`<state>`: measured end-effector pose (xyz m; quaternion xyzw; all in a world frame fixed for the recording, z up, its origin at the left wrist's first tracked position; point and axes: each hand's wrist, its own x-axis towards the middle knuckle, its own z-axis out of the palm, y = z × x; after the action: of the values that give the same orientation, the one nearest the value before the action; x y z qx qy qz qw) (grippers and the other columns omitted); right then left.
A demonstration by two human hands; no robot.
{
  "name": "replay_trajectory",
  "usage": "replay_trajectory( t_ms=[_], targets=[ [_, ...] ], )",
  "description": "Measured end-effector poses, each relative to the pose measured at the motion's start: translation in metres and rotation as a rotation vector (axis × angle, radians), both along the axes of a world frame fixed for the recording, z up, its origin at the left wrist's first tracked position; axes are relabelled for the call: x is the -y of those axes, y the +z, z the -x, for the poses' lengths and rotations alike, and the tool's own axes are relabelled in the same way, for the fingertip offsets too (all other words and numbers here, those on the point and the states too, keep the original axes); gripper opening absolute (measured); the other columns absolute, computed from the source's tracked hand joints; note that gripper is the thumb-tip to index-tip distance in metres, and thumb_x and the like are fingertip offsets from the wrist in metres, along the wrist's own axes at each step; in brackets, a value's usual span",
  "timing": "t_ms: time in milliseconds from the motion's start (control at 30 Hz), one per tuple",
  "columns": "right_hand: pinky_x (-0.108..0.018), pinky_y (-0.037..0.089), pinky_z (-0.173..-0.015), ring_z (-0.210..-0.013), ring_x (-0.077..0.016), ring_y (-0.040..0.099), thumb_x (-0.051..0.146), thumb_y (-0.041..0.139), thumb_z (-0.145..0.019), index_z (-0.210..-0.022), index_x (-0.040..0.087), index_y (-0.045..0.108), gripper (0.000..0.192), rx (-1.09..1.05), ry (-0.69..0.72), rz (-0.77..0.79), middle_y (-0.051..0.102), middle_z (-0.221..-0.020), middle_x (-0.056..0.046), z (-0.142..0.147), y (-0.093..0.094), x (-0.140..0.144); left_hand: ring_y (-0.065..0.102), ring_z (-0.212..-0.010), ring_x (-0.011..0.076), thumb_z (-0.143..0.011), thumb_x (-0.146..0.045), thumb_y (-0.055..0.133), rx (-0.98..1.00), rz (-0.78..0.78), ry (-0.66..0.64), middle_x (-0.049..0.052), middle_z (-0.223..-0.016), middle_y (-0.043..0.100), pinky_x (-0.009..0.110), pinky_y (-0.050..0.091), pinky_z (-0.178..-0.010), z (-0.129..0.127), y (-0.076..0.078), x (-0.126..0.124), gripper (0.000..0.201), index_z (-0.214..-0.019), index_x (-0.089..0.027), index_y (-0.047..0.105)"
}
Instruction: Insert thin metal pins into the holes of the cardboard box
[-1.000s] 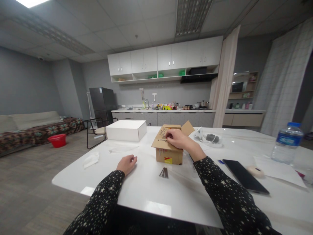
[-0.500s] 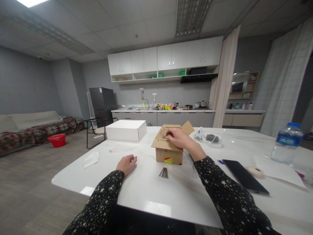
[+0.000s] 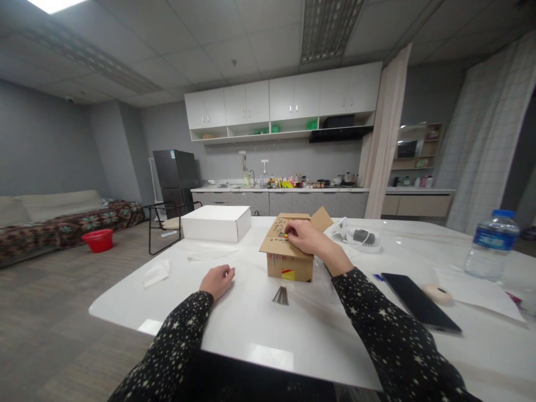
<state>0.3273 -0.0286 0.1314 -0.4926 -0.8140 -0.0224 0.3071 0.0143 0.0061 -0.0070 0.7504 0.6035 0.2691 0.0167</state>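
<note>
A cardboard box [image 3: 276,267] stands on the white table, a yellow and red label on its front. Its top flap [image 3: 270,245] is dotted with small metal heads, and thin shanks hang below the flap's front edge. My right hand [image 3: 305,237] rests over the flap, fingers closed downward; what they pinch is hidden, though a bit of yellow shows by the fingertips. To the left of the box, my left hand [image 3: 216,281] lies on the table with its fingers curled in, nothing visible in them. Several loose screws or nails [image 3: 281,296] lie fanned in front of the box.
A white box [image 3: 215,224] sits at the back left, near crumpled tissue [image 3: 156,273]. To the right are a black tablet or phone [image 3: 421,301], a beige rounded object [image 3: 438,293], paper [image 3: 498,301] and a water bottle [image 3: 491,245]. White cabled gear [image 3: 355,234] lies behind my right arm.
</note>
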Motion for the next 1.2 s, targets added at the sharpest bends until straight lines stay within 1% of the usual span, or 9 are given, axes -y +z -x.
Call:
replay_trajectory(
  t_ms=[333,667,867,1000,1100,1200],
  targets=[
    [-0.025,0.041,-0.073,-0.084,-0.0182,0.061,0.008,0.055,-0.079,-0.088,0.015,0.068,0.017,0.024,-0.013,0.029,0.070,-0.090,-0.008,0.001,0.001,0.003,0.052,-0.063,0.0168,-0.088,-0.045,0.039,-0.013,-0.006,0.010,0.002,-0.062,0.058,0.027,0.033,-0.063,-0.002,0.002,0.002,0.039,-0.061,-0.021,0.053],
    [-0.025,0.042,-0.074,-0.083,-0.0180,0.062,0.008,0.052,-0.081,-0.085,0.015,0.068,0.017,0.006,0.023,0.035,0.071,-0.090,-0.009,0.009,0.007,0.015,0.050,-0.063,0.0168,-0.088,-0.045,0.037,-0.020,-0.012,0.001,0.002,-0.061,0.056,0.027,0.032,-0.063,-0.001,0.001,-0.001,0.039,-0.060,-0.021,0.050],
    [-0.023,0.039,-0.066,-0.077,-0.0152,0.059,0.009,0.053,-0.082,-0.080,0.015,0.065,0.013,-0.026,0.103,0.050,0.069,-0.086,-0.007,0.023,0.012,0.032,0.049,-0.062,0.0165,-0.089,-0.044,0.038,-0.022,-0.004,0.008,0.002,-0.060,0.056,0.027,0.031,-0.062,-0.002,0.001,0.000,0.039,-0.060,-0.021,0.050],
    [-0.023,0.038,-0.063,-0.071,-0.0136,0.057,0.011,0.051,-0.085,-0.078,0.015,0.062,0.014,-0.009,0.190,0.086,0.067,-0.081,-0.005,0.037,0.012,0.045,0.049,-0.061,0.0163,-0.089,-0.043,0.039,-0.023,-0.013,0.001,0.002,-0.060,0.056,0.028,0.031,-0.062,-0.002,0.001,-0.001,0.039,-0.060,-0.021,0.051],
    [-0.024,0.039,-0.065,-0.072,-0.0139,0.056,0.010,0.052,-0.085,-0.078,0.015,0.062,0.013,0.029,0.254,0.075,0.066,-0.081,-0.005,0.050,0.008,0.053,0.049,-0.062,0.0163,-0.089,-0.043,0.040,-0.020,-0.019,0.000,0.002,-0.060,0.057,0.027,0.031,-0.062,-0.002,0.001,-0.002,0.039,-0.060,-0.021,0.053],
    [-0.025,0.039,-0.068,-0.075,-0.0147,0.056,0.013,0.051,-0.087,-0.083,0.016,0.062,0.013,0.090,0.346,0.010,0.065,-0.082,-0.005,0.064,-0.004,0.061,0.050,-0.061,0.0162,-0.089,-0.044,0.040,-0.009,-0.016,-0.003,0.001,-0.060,0.057,0.027,0.032,-0.063,-0.001,0.001,-0.002,0.039,-0.061,-0.021,0.054]
  ],
)
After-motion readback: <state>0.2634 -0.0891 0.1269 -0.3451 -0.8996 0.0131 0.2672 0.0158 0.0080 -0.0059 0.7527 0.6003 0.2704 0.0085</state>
